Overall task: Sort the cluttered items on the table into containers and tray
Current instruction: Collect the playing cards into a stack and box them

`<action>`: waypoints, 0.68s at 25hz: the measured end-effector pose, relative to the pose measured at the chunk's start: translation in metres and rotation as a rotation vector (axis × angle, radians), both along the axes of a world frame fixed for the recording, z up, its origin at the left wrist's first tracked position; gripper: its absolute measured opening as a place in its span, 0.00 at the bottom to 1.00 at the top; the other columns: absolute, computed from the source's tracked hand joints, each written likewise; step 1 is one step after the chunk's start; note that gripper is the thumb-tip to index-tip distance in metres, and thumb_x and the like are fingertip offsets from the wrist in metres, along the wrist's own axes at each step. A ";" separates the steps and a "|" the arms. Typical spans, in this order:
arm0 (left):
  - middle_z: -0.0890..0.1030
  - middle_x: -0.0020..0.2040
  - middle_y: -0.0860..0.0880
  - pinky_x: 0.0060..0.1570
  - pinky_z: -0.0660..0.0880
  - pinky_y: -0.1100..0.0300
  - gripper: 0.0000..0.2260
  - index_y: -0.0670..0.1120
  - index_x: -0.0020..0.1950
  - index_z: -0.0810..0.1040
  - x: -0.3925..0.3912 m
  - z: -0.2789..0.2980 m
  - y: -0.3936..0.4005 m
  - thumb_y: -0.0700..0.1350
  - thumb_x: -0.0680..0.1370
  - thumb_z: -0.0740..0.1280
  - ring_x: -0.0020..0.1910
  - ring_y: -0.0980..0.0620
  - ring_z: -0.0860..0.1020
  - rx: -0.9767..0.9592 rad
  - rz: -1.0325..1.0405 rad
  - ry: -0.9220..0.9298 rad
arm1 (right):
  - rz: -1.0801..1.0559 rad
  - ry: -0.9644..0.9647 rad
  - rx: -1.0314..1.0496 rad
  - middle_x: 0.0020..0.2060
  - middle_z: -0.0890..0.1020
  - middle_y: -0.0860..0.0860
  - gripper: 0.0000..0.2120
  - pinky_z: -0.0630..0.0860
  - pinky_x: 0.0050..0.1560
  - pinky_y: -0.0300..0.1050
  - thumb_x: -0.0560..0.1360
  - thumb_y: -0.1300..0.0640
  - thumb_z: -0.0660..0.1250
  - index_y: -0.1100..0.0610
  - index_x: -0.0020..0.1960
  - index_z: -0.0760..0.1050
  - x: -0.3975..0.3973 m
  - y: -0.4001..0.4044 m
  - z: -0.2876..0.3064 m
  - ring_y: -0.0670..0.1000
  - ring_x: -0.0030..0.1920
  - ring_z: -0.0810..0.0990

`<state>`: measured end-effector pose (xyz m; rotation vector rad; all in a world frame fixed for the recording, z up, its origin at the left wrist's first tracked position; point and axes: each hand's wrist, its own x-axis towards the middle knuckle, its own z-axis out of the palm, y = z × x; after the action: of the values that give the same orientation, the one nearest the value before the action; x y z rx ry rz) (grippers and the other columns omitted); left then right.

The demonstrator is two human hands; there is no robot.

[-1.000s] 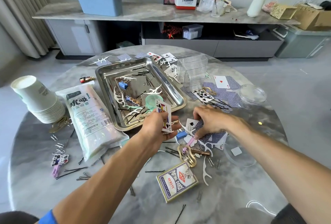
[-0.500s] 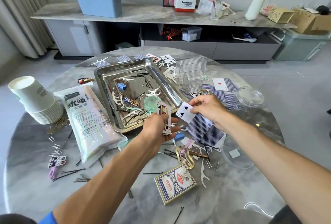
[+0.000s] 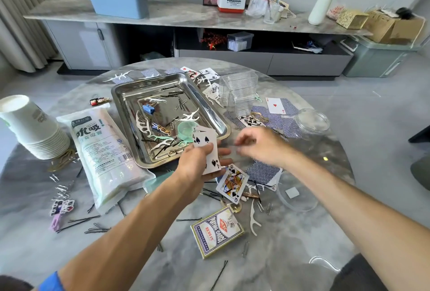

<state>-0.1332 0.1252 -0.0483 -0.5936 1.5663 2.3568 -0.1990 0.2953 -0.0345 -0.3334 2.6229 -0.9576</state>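
Cards fill the left hand (image 3: 200, 159), which grips a small fan with the four of spades (image 3: 207, 151) on top, held above the near edge of the steel tray (image 3: 124, 106). The right hand (image 3: 260, 145) hovers just beside it, blurred; whether its grip holds anything cannot be told. A queen of spades (image 3: 232, 183) lies face up on the table (image 3: 290, 255) below. Loose cards could slip from the fan into the tray's hairpins and clips.

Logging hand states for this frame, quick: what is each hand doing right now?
Left hand: holding a small stack of playing cards, four of spades on top.
Right hand: blurred, fingers loosely curled; cannot tell whether it holds anything.
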 end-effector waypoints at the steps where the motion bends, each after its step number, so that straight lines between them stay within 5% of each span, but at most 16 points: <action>1: 0.86 0.42 0.44 0.39 0.81 0.53 0.10 0.40 0.60 0.75 0.000 -0.001 -0.002 0.40 0.83 0.56 0.36 0.48 0.84 0.005 0.011 -0.027 | 0.118 0.012 0.239 0.53 0.80 0.45 0.21 0.76 0.48 0.43 0.70 0.45 0.76 0.52 0.58 0.77 0.003 0.001 -0.006 0.50 0.52 0.80; 4: 0.82 0.41 0.43 0.33 0.80 0.55 0.10 0.40 0.59 0.76 -0.002 -0.003 -0.006 0.39 0.82 0.58 0.33 0.49 0.79 -0.043 0.036 -0.090 | 0.243 -0.071 0.549 0.62 0.75 0.48 0.40 0.73 0.54 0.47 0.62 0.38 0.79 0.51 0.67 0.68 0.020 -0.007 -0.030 0.53 0.60 0.75; 6: 0.79 0.39 0.45 0.33 0.77 0.57 0.09 0.40 0.58 0.77 -0.004 -0.006 -0.006 0.39 0.81 0.60 0.31 0.50 0.76 -0.086 0.022 -0.104 | 0.163 -0.097 0.438 0.60 0.76 0.47 0.35 0.73 0.49 0.44 0.65 0.45 0.79 0.50 0.67 0.70 0.019 -0.012 -0.034 0.51 0.55 0.78; 9: 0.78 0.37 0.47 0.33 0.73 0.58 0.09 0.41 0.53 0.76 -0.004 -0.009 -0.007 0.47 0.79 0.68 0.31 0.52 0.75 -0.198 0.008 -0.037 | 0.095 -0.106 0.145 0.49 0.83 0.47 0.08 0.74 0.41 0.42 0.74 0.57 0.73 0.51 0.52 0.79 0.000 0.000 -0.011 0.56 0.44 0.82; 13: 0.82 0.37 0.49 0.33 0.73 0.64 0.20 0.44 0.47 0.79 -0.004 -0.002 -0.004 0.58 0.67 0.78 0.34 0.58 0.78 -0.500 -0.220 0.344 | 0.119 -0.118 -0.380 0.44 0.85 0.59 0.09 0.82 0.43 0.54 0.73 0.65 0.73 0.53 0.48 0.84 0.001 0.005 0.020 0.60 0.43 0.85; 15: 0.82 0.38 0.50 0.30 0.71 0.68 0.15 0.48 0.45 0.80 -0.008 0.000 -0.005 0.54 0.67 0.79 0.32 0.63 0.77 -0.729 -0.224 0.458 | 0.156 -0.023 -0.391 0.42 0.86 0.53 0.09 0.80 0.38 0.45 0.72 0.64 0.74 0.51 0.47 0.84 -0.002 0.009 0.026 0.50 0.39 0.83; 17: 0.83 0.38 0.54 0.31 0.70 0.72 0.14 0.49 0.45 0.81 -0.008 0.002 -0.010 0.53 0.66 0.80 0.32 0.64 0.78 -0.732 -0.182 0.434 | 0.146 0.040 -0.366 0.39 0.86 0.48 0.09 0.76 0.34 0.38 0.72 0.64 0.74 0.50 0.47 0.84 -0.006 0.018 0.033 0.45 0.36 0.80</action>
<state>-0.1417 0.1156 -0.0460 -0.0360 2.5721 1.8064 -0.2050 0.3130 -0.0020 -0.6277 2.4076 -1.3891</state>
